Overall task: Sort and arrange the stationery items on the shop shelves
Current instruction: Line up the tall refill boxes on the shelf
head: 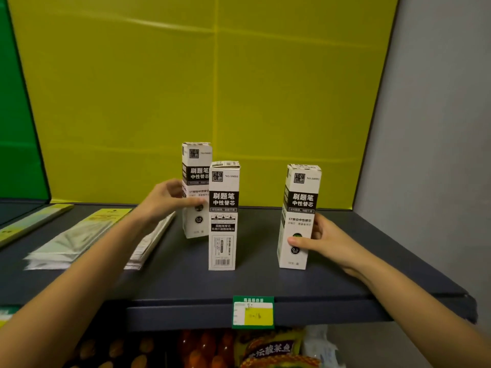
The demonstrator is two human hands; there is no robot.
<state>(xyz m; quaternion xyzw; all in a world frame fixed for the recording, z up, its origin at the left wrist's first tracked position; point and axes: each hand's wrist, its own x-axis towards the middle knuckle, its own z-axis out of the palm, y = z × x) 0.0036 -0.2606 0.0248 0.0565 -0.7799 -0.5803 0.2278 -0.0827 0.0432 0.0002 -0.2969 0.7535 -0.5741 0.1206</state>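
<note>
On a dark shelf (265,282), the left hand (164,200) pinches the rear refill box (196,181) at 11 o'clock while the right hand (326,241) grips another refill box (299,216) at 3 o'clock; these tall, probably light cartons likely tip easily, so hold them mid-body.

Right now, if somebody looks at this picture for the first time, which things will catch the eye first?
Three tall white refill boxes stand upright on the dark shelf: the rear box, the middle box and the right box. The left hand grips the rear box, and the right hand grips the right box. Behind them rises a bright yellow back panel.
</note>
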